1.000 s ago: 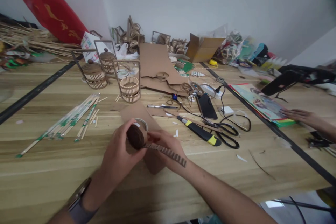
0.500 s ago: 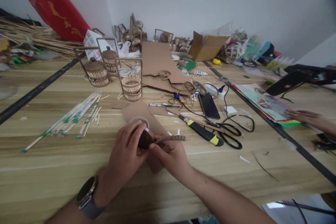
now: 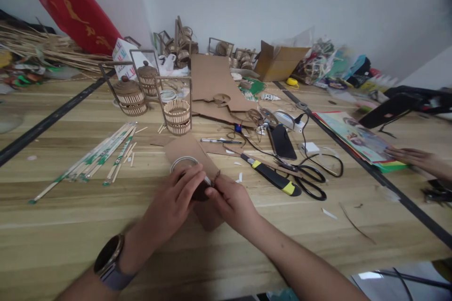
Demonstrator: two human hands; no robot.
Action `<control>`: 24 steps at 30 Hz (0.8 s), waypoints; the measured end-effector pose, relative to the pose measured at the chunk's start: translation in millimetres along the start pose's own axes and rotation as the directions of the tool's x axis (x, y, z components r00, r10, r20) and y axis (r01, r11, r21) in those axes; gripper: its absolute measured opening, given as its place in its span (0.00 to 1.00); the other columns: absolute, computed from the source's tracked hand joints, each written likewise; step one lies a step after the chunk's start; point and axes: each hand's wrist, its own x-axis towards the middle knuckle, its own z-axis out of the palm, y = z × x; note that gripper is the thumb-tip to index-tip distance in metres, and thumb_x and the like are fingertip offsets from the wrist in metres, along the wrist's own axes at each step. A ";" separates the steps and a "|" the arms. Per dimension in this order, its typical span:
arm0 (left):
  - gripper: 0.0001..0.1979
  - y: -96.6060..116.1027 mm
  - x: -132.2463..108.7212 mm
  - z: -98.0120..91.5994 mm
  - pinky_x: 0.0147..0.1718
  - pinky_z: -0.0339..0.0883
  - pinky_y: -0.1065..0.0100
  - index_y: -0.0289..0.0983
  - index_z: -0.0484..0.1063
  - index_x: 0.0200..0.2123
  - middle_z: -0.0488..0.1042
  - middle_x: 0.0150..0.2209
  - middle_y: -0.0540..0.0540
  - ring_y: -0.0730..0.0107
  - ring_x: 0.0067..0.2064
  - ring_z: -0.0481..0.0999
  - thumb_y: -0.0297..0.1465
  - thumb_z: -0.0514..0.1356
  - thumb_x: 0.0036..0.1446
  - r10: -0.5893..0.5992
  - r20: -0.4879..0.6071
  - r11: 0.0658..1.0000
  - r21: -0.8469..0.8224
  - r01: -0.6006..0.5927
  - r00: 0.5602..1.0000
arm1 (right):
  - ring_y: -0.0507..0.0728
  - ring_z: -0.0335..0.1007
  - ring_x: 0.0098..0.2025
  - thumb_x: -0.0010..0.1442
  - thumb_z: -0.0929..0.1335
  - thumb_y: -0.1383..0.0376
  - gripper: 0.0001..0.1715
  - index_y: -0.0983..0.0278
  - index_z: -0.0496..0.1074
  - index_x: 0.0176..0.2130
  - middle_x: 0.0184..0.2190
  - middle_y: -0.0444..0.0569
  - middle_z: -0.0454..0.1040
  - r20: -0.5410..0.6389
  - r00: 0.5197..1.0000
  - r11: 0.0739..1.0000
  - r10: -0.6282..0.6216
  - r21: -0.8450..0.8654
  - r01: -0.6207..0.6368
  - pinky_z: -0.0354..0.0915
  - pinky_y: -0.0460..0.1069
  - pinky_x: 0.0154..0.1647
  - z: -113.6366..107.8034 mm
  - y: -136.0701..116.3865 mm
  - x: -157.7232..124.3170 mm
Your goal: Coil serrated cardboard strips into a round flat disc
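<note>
Just above a flat piece of brown cardboard (image 3: 208, 216), my left hand (image 3: 173, 202) grips a dark brown round piece (image 3: 201, 193) with curled fingers. A pale ring (image 3: 181, 160) shows behind those fingers; whether it is joined to the round piece I cannot tell. My right hand (image 3: 235, 202) pinches a thin brown corrugated strip (image 3: 216, 176) against the round piece's right edge, and most of the strip is hidden. Beyond my hands stands a small handled bucket of light wooden sticks (image 3: 178, 117), open at the top.
Wrapped sticks (image 3: 102, 157) lie to the left, near two lidded buckets (image 3: 129, 99). To the right are a utility knife (image 3: 271, 176), scissors (image 3: 310, 181), a phone (image 3: 282, 142) and a pen (image 3: 221, 141). Another person's hand (image 3: 413, 157) rests on colourful papers (image 3: 353, 136).
Both hands have shifted slightly right and turned the round piece. The corrugated strip, which stuck out over my right hand, is now mostly hidden at the piece's edge.
</note>
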 end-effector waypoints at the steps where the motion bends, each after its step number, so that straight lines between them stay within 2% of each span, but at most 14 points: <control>1: 0.27 -1.5 -1.0 -0.6 0.56 0.70 0.47 0.33 0.54 0.65 0.70 0.59 0.34 0.51 0.60 0.67 0.21 0.55 0.64 0.025 0.012 1.000 0.007 -0.025 1.000 | 0.54 0.59 0.28 0.68 0.63 0.58 0.20 0.60 0.61 0.24 0.24 0.44 0.64 0.023 1.000 0.999 -0.011 -0.031 0.011 0.52 0.48 0.28 -1.0 0.3 0.3; 8: 0.24 -8.3 -4.5 -5.5 0.56 0.70 0.47 0.31 0.57 0.64 0.69 0.60 0.35 0.49 0.65 0.60 0.18 0.50 0.66 0.126 0.098 0.990 0.054 -0.132 0.987 | 0.53 0.62 0.27 0.66 0.65 0.62 0.15 0.62 0.65 0.27 0.26 0.45 0.68 0.167 0.985 0.979 0.039 -0.202 -0.004 0.53 0.47 0.28 -5.7 1.8 1.3; 13: 0.25 -8.7 -7.1 -7.0 0.54 0.73 0.50 0.35 0.54 0.67 0.70 0.61 0.38 0.51 0.64 0.62 0.21 0.48 0.68 0.137 0.172 0.988 0.040 -0.146 0.975 | 0.53 0.66 0.28 0.66 0.65 0.64 0.09 0.63 0.69 0.32 0.27 0.45 0.72 0.222 0.972 0.988 0.083 -0.147 -0.051 0.56 0.45 0.28 -8.4 -2.6 1.9; 16: 0.29 -7.9 -8.2 -5.7 0.57 0.70 0.49 0.38 0.49 0.69 0.66 0.64 0.39 0.52 0.67 0.59 0.20 0.49 0.68 0.110 0.213 0.994 -0.006 -0.111 0.971 | 0.51 0.63 0.25 0.66 0.65 0.64 0.10 0.63 0.68 0.31 0.25 0.43 0.71 0.188 0.978 0.991 0.085 -0.115 -0.064 0.54 0.44 0.26 -8.5 -3.1 1.4; 19: 0.35 -3.3 -5.3 -3.0 0.62 0.64 0.45 0.37 0.41 0.71 0.60 0.67 0.35 0.52 0.70 0.53 0.18 0.49 0.65 0.072 0.145 0.996 -0.066 -0.063 0.987 | 0.50 0.55 0.21 0.64 0.65 0.62 0.17 0.61 0.61 0.25 0.19 0.40 0.62 0.090 0.989 0.983 0.119 -0.150 -0.105 0.48 0.45 0.23 -7.3 -2.2 1.7; 22: 0.42 5.5 -2.2 2.2 0.61 0.60 0.37 0.38 0.38 0.71 0.49 0.70 0.28 0.41 0.70 0.51 0.25 0.60 0.62 -0.080 0.077 0.993 -0.076 0.086 0.994 | 0.49 0.52 0.21 0.63 0.65 0.62 0.20 0.61 0.55 0.22 0.17 0.38 0.57 0.014 0.991 0.980 0.135 -0.150 -0.131 0.45 0.45 0.22 -4.6 -2.5 2.5; 24: 0.49 11.5 -2.0 7.1 0.59 0.62 0.35 0.38 0.39 0.70 0.47 0.69 0.25 0.36 0.68 0.54 0.30 0.68 0.55 -0.207 0.081 0.973 -0.090 0.214 0.975 | 0.49 0.52 0.20 0.62 0.64 0.61 0.20 0.60 0.55 0.22 0.17 0.38 0.57 -0.004 0.990 0.981 0.139 -0.137 -0.139 0.45 0.45 0.22 -1.7 -3.9 2.1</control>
